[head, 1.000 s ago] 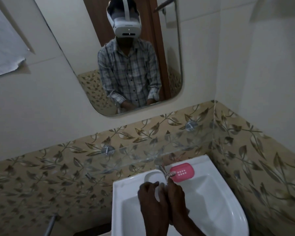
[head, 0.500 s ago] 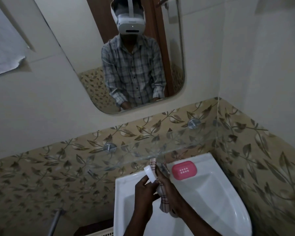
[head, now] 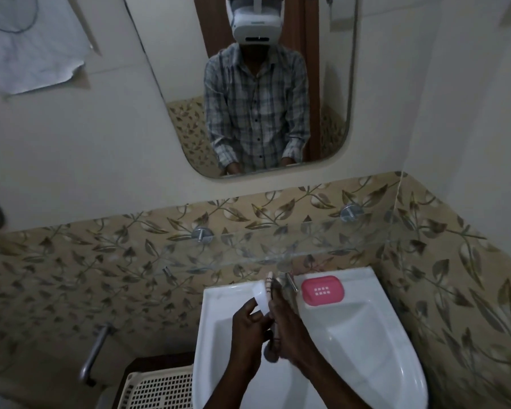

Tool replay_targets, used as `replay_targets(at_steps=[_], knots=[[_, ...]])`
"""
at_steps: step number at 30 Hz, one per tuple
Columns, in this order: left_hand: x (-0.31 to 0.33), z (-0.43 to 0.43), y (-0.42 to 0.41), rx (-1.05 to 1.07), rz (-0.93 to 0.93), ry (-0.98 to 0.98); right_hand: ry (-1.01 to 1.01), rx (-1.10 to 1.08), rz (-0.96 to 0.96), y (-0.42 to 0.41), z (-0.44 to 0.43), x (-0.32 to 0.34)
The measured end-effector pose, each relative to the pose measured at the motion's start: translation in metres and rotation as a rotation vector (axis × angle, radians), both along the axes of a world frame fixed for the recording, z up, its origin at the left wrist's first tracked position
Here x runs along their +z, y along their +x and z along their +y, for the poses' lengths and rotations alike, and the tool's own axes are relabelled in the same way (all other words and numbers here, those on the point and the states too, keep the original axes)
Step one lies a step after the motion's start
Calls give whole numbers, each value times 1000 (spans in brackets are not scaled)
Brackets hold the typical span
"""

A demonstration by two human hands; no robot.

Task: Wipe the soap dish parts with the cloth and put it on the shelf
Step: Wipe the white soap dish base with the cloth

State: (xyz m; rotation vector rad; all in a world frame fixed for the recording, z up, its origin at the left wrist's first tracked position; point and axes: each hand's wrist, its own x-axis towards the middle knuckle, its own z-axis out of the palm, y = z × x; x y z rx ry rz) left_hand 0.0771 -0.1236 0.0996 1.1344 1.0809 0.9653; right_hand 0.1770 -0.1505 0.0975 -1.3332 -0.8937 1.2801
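Over sink [head: 366, 335], hands [head: 266, 323] sandwich white dish part [head: 261, 296].

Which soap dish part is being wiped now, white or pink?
The white part, held over the sink between both hands with the cloth. The pink part sits untouched on the sink's back ledge.

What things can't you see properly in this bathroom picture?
- Cloth: head view, mostly hidden between the right hand and the white dish part.
- Tap: head view, partly behind the hands.
- Basket: cut off by the bottom edge.
- Left hand: its palm faces away.
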Motion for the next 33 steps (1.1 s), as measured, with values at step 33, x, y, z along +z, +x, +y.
replay_targets(at_steps=[33], knots=[[-39, 7, -120, 422, -464, -227, 25, 350, -913, -28, 134, -63]])
